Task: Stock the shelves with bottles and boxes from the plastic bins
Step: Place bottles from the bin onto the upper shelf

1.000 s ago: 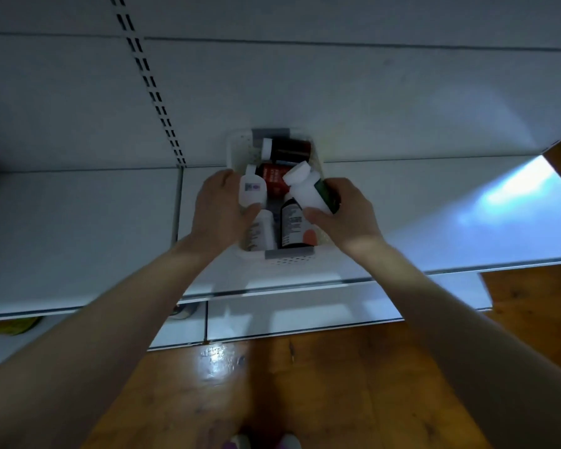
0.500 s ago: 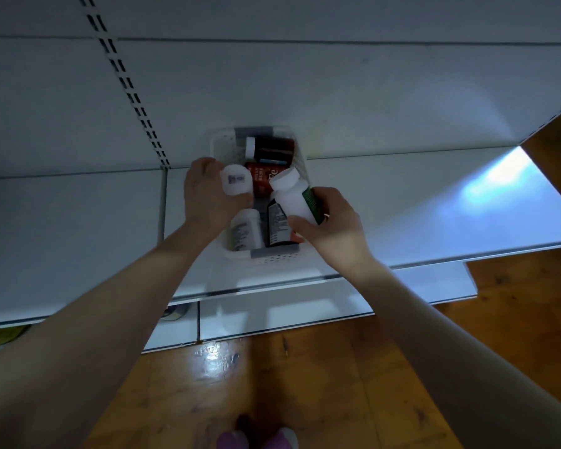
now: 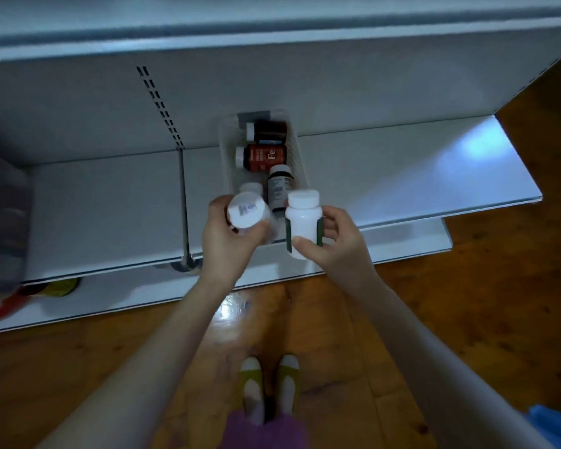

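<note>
White smooth plastic is gripped twice: a green-labelled cylindrical bottle (image 3: 302,228) by the right hand (image 3: 334,246), a round-capped bottle (image 3: 246,215) by the left hand (image 3: 227,243), both held at the near end of the perforated bin (image 3: 228,150) on the flat shelf (image 3: 110,215).

Dim; glare on shelf (image 3: 476,150) right; blurred left edge.
</note>
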{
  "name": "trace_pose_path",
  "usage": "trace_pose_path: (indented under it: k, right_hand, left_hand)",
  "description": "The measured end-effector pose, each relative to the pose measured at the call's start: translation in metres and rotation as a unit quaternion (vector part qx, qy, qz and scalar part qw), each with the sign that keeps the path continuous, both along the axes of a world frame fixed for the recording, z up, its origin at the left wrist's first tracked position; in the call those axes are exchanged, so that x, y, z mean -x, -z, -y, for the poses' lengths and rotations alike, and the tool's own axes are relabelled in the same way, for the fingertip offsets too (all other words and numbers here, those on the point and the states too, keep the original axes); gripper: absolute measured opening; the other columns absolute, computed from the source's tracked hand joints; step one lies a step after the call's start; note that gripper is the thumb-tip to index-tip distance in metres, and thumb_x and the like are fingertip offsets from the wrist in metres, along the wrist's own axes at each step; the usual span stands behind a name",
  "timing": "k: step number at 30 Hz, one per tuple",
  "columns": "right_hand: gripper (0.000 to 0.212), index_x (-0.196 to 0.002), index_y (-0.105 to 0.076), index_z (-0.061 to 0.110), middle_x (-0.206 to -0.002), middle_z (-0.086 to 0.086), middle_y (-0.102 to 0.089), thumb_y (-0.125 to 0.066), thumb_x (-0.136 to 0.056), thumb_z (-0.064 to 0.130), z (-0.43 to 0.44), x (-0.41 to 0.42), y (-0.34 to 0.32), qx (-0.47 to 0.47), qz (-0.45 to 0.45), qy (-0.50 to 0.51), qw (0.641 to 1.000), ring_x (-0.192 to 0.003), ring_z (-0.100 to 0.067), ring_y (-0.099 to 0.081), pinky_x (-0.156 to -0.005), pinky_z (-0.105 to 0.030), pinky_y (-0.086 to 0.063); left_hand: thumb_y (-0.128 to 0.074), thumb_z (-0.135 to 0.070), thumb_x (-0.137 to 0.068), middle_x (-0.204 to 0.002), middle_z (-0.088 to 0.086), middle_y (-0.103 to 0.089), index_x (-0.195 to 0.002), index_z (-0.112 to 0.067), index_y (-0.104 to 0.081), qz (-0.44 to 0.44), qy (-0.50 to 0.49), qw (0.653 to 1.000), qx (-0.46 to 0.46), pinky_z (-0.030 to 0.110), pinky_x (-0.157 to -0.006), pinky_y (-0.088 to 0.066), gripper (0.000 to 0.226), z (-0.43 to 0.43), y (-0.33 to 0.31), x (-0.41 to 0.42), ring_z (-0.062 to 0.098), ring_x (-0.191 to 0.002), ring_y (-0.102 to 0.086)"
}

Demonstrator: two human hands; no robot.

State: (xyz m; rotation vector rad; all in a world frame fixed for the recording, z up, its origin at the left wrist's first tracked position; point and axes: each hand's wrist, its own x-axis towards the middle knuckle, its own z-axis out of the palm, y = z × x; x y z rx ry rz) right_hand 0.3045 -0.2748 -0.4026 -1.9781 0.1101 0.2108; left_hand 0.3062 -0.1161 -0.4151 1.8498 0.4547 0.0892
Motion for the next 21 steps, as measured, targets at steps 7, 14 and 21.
trace_pose_path:
  k: [7,14,21]
  right_hand:
    - [0.042,-0.107,-0.05,0.025,-0.094,0.014,-0.058,-0.074,-0.075,0.014,0.033,0.047,-0.078,-0.032,-0.084,0.001,0.996,-0.086,-0.001,-0.058,-0.07,-0.012,-0.048]
    - [0.04,-0.109,-0.049,0.018,-0.096,0.005,-0.062,-0.071,-0.077,0.007,0.068,0.053,-0.187,-0.108,-0.052,0.053,0.991,-0.079,0.001,-0.062,-0.061,-0.01,-0.049]
    - [0.038,-0.105,-0.053,0.015,-0.087,-0.001,-0.059,-0.075,-0.073,0.014,0.098,0.041,-0.266,-0.153,0.017,0.091,0.984,-0.081,-0.012,-0.059,-0.069,-0.026,-0.05]
  left_hand:
    - [-0.075,-0.01,-0.072,-0.095,-0.019,-0.054,-0.109,-0.02,-0.05,-0.013,0.028,0.999,0.031,0.006,-0.069,-0.046,0.046,0.019,-0.085,0.062,-0.002,-0.086,-0.055]
    - [-0.075,-0.019,-0.074,-0.099,-0.024,-0.054,-0.098,-0.042,-0.047,0.06,0.126,0.989,0.04,0.002,-0.069,-0.043,0.044,0.038,-0.186,0.069,-0.002,-0.092,-0.055]
    - [-0.074,-0.014,-0.073,-0.1,-0.018,-0.057,-0.098,-0.037,-0.049,0.132,0.142,0.979,0.058,0.007,-0.069,-0.047,0.042,0.066,-0.259,0.065,-0.012,-0.084,-0.056]
